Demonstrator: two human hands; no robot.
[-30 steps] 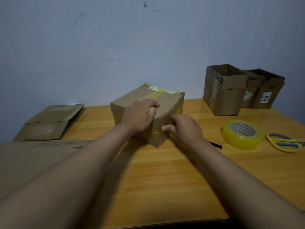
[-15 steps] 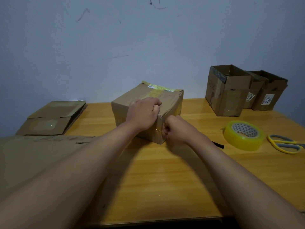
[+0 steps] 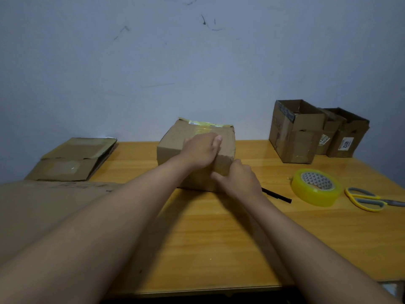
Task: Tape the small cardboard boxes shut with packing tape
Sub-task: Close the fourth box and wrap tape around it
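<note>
A: Where is the cardboard box [image 3: 175,148] that the person works on?

B: It stands closed in the middle of the wooden table [image 3: 219,238], toward the wall, turned so that one corner points to the person. On its far top edge there is yellow tape with a small white label.

A: And what do the hands do?

B: The left hand [image 3: 200,151] lies on top of the box, at the near right part. Its fingers are flat and together, pressing on the cardboard, and the thumb points to the far side. The right hand [image 3: 238,179] is at the near right corner of the box, lower, against the side face. I see its fingers touching the cardboard there, but whether they press flat or pinch something I cannot tell, because the back of the hand hides them.

A: Where is the tape?

B: The roll of clear yellowish packing tape [image 3: 316,186] lies flat on the table, to the right of the box and well apart from it. Just beside the roll, further right, lie scissors with yellow handles [image 3: 366,199]. Between the box and the roll there is a thin black stick [image 3: 277,195], maybe a pen.

A: Other boxes?

B: Three open small boxes [image 3: 293,137] stand together at the far right, against the wall. On the left lies a flattened box [image 3: 72,160], and nearer a big sheet of cardboard [image 3: 43,211] covers the left side of the table.
</note>
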